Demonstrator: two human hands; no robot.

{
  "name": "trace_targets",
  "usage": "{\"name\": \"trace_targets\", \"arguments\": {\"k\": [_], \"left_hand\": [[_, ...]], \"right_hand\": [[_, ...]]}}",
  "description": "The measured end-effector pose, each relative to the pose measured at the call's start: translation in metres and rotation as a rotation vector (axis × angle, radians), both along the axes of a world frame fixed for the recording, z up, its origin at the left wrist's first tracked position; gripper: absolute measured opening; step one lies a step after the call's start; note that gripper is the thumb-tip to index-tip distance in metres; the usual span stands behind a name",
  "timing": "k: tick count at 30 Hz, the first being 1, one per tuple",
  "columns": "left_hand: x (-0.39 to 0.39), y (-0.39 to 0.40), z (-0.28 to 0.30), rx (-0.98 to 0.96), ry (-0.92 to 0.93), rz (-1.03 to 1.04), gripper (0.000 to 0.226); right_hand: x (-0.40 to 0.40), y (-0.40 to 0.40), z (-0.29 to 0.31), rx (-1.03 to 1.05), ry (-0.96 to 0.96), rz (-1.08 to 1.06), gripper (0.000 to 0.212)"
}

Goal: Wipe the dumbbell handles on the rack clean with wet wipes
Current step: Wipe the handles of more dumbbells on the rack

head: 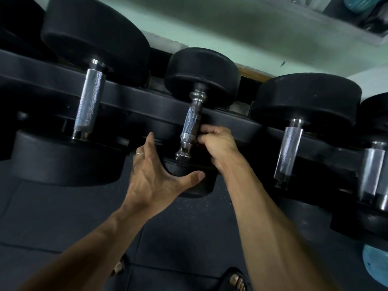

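A middle dumbbell lies across the black rack [138,99], its knurled chrome handle [190,122] running between a far black head [201,74] and a near black head [197,187]. My left hand [155,175] cups the near head from the left, fingers straight and thumb stretched across its front; a ring sits on one finger. My right hand [218,148] has curled fingers against the lower right side of the handle, by the collar. No wet wipe shows in either hand.
A bigger dumbbell with a chrome handle [89,101] lies to the left; two more handles [288,150] [371,171] lie to the right. Below is dark rubber floor [63,217] with my sandalled foot [237,280]. A blue object [375,267] sits at the bottom right.
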State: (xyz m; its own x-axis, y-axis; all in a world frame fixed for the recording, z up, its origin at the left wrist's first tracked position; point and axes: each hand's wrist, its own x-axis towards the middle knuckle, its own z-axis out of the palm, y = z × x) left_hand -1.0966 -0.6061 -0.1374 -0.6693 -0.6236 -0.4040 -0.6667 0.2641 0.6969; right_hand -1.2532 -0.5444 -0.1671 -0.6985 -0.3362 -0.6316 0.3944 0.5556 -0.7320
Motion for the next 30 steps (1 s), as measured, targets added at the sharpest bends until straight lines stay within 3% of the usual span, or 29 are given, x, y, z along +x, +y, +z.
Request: {"name": "trace_targets", "arguments": {"k": [3, 7, 12, 17, 22, 27, 30], "left_hand": [[0.0, -0.001, 0.001, 0.009, -0.012, 0.001, 0.15], [-0.001, 0.0, 0.003, 0.02, -0.015, 0.002, 0.15], [-0.001, 0.001, 0.005, 0.006, -0.03, 0.002, 0.149], [-0.001, 0.001, 0.003, 0.002, -0.024, 0.001, 0.148], [-0.001, 0.002, 0.0, -0.007, -0.011, 0.014, 0.148], [0.0, 0.003, -0.001, -0.004, 0.008, 0.018, 0.148], [0.0, 0.003, -0.001, -0.007, 0.001, 0.029, 0.148]], "right_hand": [[-0.001, 0.015, 0.007, 0.14, 0.034, 0.208, 0.029], [-0.011, 0.0, 0.009, -0.094, -0.05, -0.101, 0.027], [0.003, 0.018, 0.001, 0.142, 0.024, 0.255, 0.03], [0.002, 0.019, 0.009, -0.161, -0.177, -0.091, 0.019], [-0.002, 0.011, 0.02, -0.373, -0.369, -0.252, 0.019], [-0.005, 0.015, 0.029, -0.618, -0.611, -0.463, 0.061], [-0.017, -0.002, 0.022, -0.723, -0.559, -0.505, 0.069]]}}
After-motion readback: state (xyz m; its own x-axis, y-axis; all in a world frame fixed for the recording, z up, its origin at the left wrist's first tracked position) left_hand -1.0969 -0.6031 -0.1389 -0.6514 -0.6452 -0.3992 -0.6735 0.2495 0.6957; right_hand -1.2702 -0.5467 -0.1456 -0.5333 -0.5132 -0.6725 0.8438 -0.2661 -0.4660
